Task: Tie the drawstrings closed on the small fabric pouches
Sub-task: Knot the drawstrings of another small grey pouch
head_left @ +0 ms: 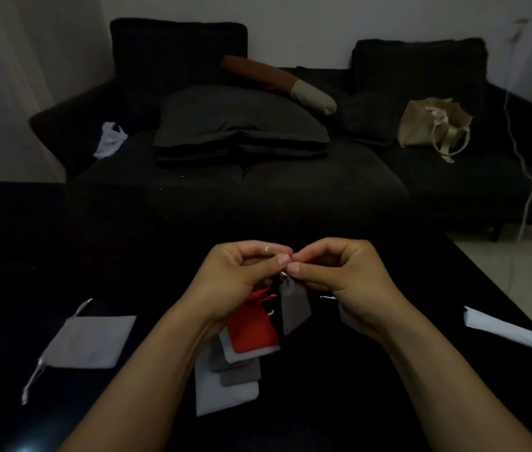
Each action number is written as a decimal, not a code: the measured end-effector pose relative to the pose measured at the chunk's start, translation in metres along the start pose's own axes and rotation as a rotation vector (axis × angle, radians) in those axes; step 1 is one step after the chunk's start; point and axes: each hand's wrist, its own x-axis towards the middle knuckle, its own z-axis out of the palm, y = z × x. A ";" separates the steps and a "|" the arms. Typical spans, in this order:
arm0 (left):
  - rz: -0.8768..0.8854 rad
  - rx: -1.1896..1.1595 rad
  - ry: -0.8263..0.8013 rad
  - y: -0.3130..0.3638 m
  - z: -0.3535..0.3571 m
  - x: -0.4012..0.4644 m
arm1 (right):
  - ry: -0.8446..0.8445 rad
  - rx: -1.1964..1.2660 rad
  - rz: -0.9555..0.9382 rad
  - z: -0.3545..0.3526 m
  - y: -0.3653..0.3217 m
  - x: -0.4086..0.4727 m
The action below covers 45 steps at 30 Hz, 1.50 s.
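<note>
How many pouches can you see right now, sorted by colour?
Grey: 4, one hanging from both hands, one flat at left, two in the pile
Red: 1
White or pale: 3, two in the pile, one at right
Total: 8; some may be hidden in the dim pile.

**One head-worn view, looking forward and down**

A single wide-angle camera sits on the person's head and faces forward, tilted down over a dark bench (62, 249). Both forearms enter from the near edge and meet close under the lens, near the middle of the frame. The far half takes in a dark sofa (290, 177) against a pale wall (307, 24), and a strip of light floor (502, 275) at the right. Straight lines bow toward the edges.
</note>
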 end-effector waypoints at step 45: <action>-0.102 -0.921 0.072 0.004 0.020 0.003 | -0.045 0.793 0.224 0.017 -0.009 0.006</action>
